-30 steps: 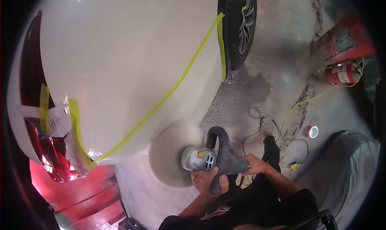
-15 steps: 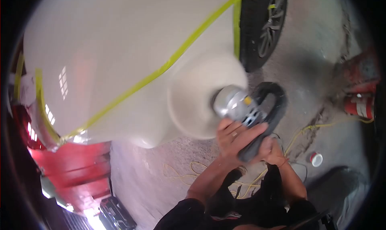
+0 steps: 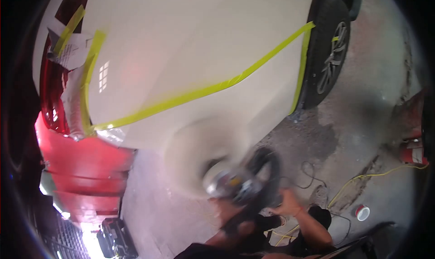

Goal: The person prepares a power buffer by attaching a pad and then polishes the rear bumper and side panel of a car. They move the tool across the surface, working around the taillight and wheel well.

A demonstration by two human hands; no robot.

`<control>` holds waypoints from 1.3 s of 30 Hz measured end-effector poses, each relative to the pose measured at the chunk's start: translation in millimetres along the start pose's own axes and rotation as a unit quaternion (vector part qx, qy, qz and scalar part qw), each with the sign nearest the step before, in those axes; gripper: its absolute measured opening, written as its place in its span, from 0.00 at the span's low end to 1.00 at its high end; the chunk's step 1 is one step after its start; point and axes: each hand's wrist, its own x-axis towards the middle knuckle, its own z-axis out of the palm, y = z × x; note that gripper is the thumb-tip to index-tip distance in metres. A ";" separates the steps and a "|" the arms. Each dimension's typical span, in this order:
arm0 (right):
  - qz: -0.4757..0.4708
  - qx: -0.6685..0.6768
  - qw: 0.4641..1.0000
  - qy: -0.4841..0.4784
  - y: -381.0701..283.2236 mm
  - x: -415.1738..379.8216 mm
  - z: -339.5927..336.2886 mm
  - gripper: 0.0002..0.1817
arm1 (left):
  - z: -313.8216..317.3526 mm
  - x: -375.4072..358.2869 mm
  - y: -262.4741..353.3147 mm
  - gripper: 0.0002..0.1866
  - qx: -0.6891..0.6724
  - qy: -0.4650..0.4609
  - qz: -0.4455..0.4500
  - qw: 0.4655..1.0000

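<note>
A polisher [image 3: 235, 186], blurred by motion, has its large pale round pad [image 3: 199, 154] against the lower part of a white car panel [image 3: 181, 55]. Its silver head is at the pad's centre, and its black looped handle points up and right. Wrapped round the polisher from the left is my left hand [image 3: 224, 210], partly hidden by the tool. My right hand [image 3: 288, 203] is beside the black handle, with thumb and fingers apart. Yellow-green tape [image 3: 204, 92] crosses the panel above the pad.
Past the panel stands a wheel [image 3: 331, 55]. A red car part [image 3: 86, 168] and a black case [image 3: 117, 238] are at the left. On the floor lie a yellow cord [image 3: 362, 176], a dark cable and a small red-and-white cup [image 3: 362, 213]. Red buckets [image 3: 413, 152] stand at the right.
The polisher and its pad have moved left and down in the view. My right hand has come away from the tool's lower end. The car panel now sits lower and further right in view.
</note>
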 end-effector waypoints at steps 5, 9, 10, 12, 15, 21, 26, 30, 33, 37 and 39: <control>-0.007 -0.012 0.995 -0.100 -25.9 25.8 6.2 0.32 | -25.2 -17.5 -15.5 0.30 0.021 0.041 -0.081 0.996; -0.011 -0.014 0.999 -0.027 -10.5 19.4 -10.0 0.31 | -26.2 -28.9 -22.4 0.33 0.042 -0.163 -0.119 0.978; -0.014 -0.015 0.999 -0.034 1.5 12.7 -13.1 0.31 | -26.4 -31.0 -23.3 0.34 0.051 -0.212 -0.128 0.968; 0.000 0.028 0.999 0.041 18.4 11.5 -26.3 0.32 | -21.8 -23.5 -18.5 0.36 0.062 -0.299 -0.136 0.942; -0.014 -0.019 0.993 0.118 28.4 9.0 -53.9 0.30 | 105.3 50.0 1.9 0.25 -0.086 -0.075 0.117 0.987; -0.053 0.088 0.977 0.189 99.9 40.8 -72.1 0.26 | 170.6 55.9 7.4 0.17 -0.117 -0.063 0.147 0.980; -0.085 0.080 0.990 0.078 94.6 59.2 -73.9 0.23 | 150.0 43.5 -6.4 0.15 -0.103 0.013 0.220 0.970; -0.168 0.065 0.982 0.064 67.2 76.4 -50.6 0.23 | 104.9 41.0 -15.6 0.16 -0.091 0.078 0.251 0.961; -0.225 0.024 0.973 0.045 44.3 79.8 -36.0 0.25 | 76.2 34.3 -26.0 0.15 -0.092 0.133 0.242 0.957; -0.268 -0.053 0.962 0.009 14.7 89.7 -25.1 0.30 | 44.4 41.9 -25.0 0.14 -0.127 0.197 0.207 0.950; -0.278 -0.080 0.957 0.002 -4.9 95.3 -30.8 0.31 | 44.5 52.9 -28.6 0.13 -0.178 0.259 0.217 0.924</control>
